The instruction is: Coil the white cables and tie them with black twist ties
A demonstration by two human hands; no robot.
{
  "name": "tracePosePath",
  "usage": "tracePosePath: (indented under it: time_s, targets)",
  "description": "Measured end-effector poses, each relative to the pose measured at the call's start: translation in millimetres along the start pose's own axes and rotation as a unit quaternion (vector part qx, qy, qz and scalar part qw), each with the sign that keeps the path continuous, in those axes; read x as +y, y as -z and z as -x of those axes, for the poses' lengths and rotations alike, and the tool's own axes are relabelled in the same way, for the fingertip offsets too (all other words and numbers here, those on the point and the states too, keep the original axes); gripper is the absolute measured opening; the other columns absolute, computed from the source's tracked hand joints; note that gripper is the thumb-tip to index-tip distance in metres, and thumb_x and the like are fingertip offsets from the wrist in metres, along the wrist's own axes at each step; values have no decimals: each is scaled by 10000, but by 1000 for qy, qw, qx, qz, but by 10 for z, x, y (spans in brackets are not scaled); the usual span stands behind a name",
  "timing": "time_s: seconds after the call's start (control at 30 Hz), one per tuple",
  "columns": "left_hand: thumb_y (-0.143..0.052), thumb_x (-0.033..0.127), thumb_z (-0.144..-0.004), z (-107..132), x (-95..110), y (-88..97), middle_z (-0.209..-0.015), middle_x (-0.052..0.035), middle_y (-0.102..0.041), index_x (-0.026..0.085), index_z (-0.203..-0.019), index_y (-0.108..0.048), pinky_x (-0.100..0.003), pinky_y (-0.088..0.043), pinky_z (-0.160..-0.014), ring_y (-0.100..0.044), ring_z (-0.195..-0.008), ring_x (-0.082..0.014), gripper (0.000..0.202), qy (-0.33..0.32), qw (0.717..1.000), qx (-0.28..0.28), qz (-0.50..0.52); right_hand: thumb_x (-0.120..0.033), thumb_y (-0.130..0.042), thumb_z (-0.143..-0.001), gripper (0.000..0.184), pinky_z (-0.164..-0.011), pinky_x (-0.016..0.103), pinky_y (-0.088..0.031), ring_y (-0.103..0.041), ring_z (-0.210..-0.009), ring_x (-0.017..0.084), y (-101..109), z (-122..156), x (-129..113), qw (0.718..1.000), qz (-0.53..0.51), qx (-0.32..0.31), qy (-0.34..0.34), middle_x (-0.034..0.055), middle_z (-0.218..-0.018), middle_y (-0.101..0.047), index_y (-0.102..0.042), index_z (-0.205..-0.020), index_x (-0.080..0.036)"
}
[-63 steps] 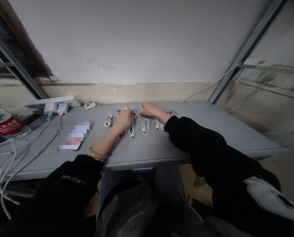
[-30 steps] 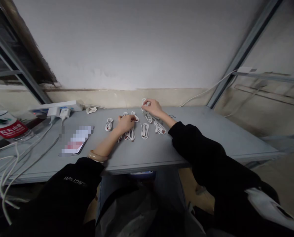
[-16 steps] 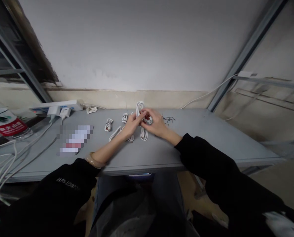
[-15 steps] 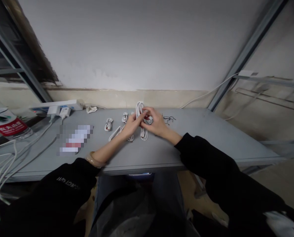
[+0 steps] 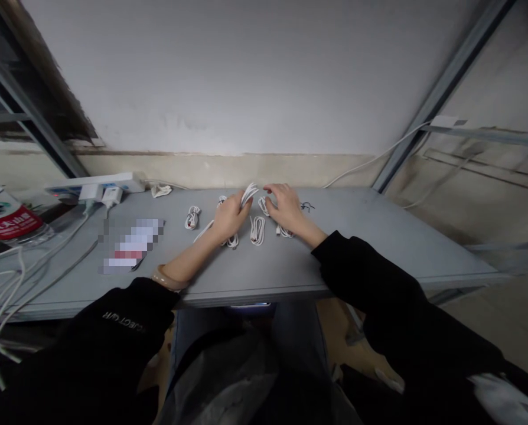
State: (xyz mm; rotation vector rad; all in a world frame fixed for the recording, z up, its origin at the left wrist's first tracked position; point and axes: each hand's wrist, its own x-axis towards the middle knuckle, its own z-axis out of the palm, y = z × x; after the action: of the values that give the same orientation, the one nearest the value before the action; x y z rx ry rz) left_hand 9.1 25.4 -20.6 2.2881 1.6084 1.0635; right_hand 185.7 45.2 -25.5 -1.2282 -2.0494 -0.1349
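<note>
Above the grey desk (image 5: 379, 248), my left hand (image 5: 229, 217) is closed around a coiled white cable (image 5: 249, 193), whose loops stick out past the thumb. My right hand (image 5: 285, 206) is apart from it, fingers spread and bent, with nothing seen in its grasp. Just beside the right fingers lies another white cable coil (image 5: 263, 206). Between the hands rests a white cable bundle (image 5: 257, 231), and one with a plug (image 5: 284, 232) sits below the right palm. A further coil (image 5: 232, 241) is partly covered by the left hand.
A tied cable bundle (image 5: 192, 218) lies left of my hands; black twist ties (image 5: 307, 206) lie right. Further left are a blurred-out flat object (image 5: 135, 245), a power strip (image 5: 133, 182) with plugs, loose cords and a large bottle (image 5: 13, 219). A wall (image 5: 246, 88) borders the desk's back.
My right hand has let go of the coiled cable and drawn away to the right, its fingers opening. The left hand keeps the coil and has shifted slightly left.
</note>
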Motion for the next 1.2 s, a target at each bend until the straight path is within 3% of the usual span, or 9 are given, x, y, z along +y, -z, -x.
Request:
tracePosePath:
  time_s: [0.17,0.27,0.4,0.5,0.7,0.93,1.03,1.1,1.2]
  targets:
    - [-275,463,-992,-42,-33,21,-861,-94,-711,167,-1006,-650,-313,-446,-744,-665,-863,-247,478,55,998,5,-32,-226,-394,-947,374,-1044,403,-370,-540,-1223,244,-76,-45,133,992,-9,-122,-7,91,-1292,-634,-595,-1260,-188]
    - [-293,433,-985,-105,-85,36,-897,-123,-711,157,-963,-660,-354,-435,-846,-638,-1002,-280,460,19,994,-24,-105,-264,-366,-978,391,-1067,403,-347,-513,-1277,238,-120,-46,71,985,-10,-169,28,89,-1377,-582,-564,-1310,-201]
    - [-318,378,-977,-162,-148,45,-979,-149,-712,151,-944,-661,-438,-352,-999,-586,-1128,-300,412,-53,980,-97,-166,-308,-322,-1012,368,-1034,411,-358,-585,-1160,241,-195,-52,-33,974,-3,-221,56,87,-1228,-670,-641,-1158,-196]
    - [-327,387,-974,-162,-158,31,-999,-140,-718,164,-935,-656,-446,-334,-1017,-610,-1090,-289,399,-48,979,-124,-152,-317,-332,-1017,353,-1027,405,-356,-612,-1090,231,-249,-58,-43,967,5,-246,67,81,-1124,-702,-658,-1063,-192]
    - [-330,381,-974,-156,-147,6,-998,-123,-726,178,-976,-650,-467,-321,-1033,-633,-1041,-285,379,-40,979,-145,-139,-297,-369,-1010,317,-1027,428,-354,-596,-1138,251,-249,-61,-42,959,9,-270,87,101,-1192,-681,-662,-1074,-195]
    - [-367,366,-949,-206,-237,-20,-887,-115,-719,183,-872,-646,-359,-436,-844,-634,-844,-236,342,-71,983,-142,-90,-326,-390,-1000,316,-1019,435,-375,-600,-1121,262,-266,-55,-32,963,21,-254,89,114,-1171,-681,-652,-1129,-204]
    - [-379,352,-947,-210,-252,-41,-825,-99,-704,172,-848,-636,-329,-448,-773,-613,-769,-215,329,-73,988,-129,-48,-309,-377,-994,308,-1005,438,-382,-612,-1078,263,-286,-65,-13,970,7,-230,83,119,-1114,-692,-652,-1051,-183]
    - [-381,334,-950,-197,-225,-44,-845,-92,-703,163,-867,-636,-315,-452,-774,-612,-790,-209,319,-90,992,-90,-8,-301,-341,-995,319,-953,427,-414,-627,-1004,254,-277,-68,-13,980,-27,-185,66,117,-1046,-696,-631,-1004,-171]
    - [-411,300,-939,-148,-139,-25,-933,-91,-705,158,-954,-641,-299,-450,-804,-620,-861,-206,271,-120,992,-12,46,-324,-351,-976,290,-828,383,-466,-621,-888,220,-231,-48,-22,990,-112,-69,50,98,-1041,-666,-531,-1148,-175]
